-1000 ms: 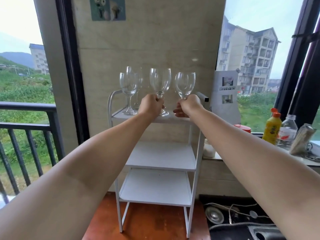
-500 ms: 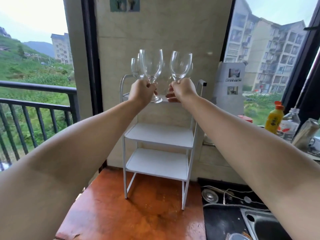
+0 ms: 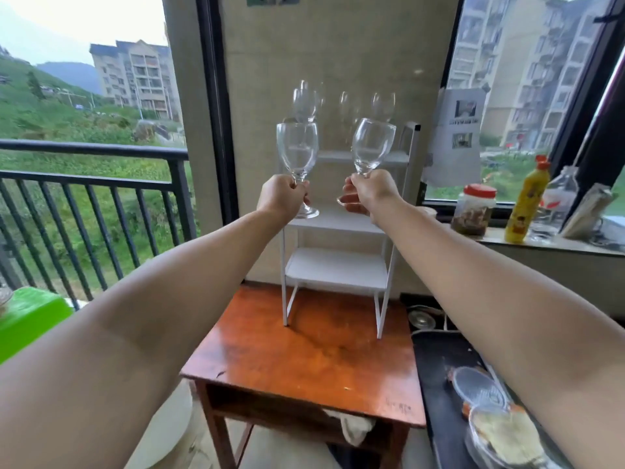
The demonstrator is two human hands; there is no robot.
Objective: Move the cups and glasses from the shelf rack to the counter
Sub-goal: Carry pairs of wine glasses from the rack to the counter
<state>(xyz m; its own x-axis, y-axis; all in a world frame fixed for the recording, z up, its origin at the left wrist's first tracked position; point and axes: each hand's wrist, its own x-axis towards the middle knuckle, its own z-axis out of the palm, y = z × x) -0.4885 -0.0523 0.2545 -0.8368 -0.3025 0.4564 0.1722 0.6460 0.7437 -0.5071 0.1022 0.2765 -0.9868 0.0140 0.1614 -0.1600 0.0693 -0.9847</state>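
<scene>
two wine glasses are held up in front of the white shelf rack (image 3: 338, 265), one in each hand. the left hand (image 3: 280, 198) is closed in a grip around the stem of the left glass (image 3: 297, 154), whose bowl stands upright above the grip and whose round foot shows just below the fingers. the right hand (image 3: 372, 196) is likewise clamped on the stem of the right glass (image 3: 372, 147), its bowl tilted slightly toward the right above the grip, its foot partly hidden behind the fingers. both glasses are clear of the rack's shelves and apart from each other. behind and above the left grip, further glasses (image 3: 306, 103) are seen on the rack's top shelf, blurred; how many cannot be told. below both grips lies the reddish wooden tabletop (image 3: 304, 360) on which the rack stands. to the right of the right grip, a red-lidded jar (image 3: 473, 211) and a yellow bottle (image 3: 527, 201) stand on the window sill.
</scene>
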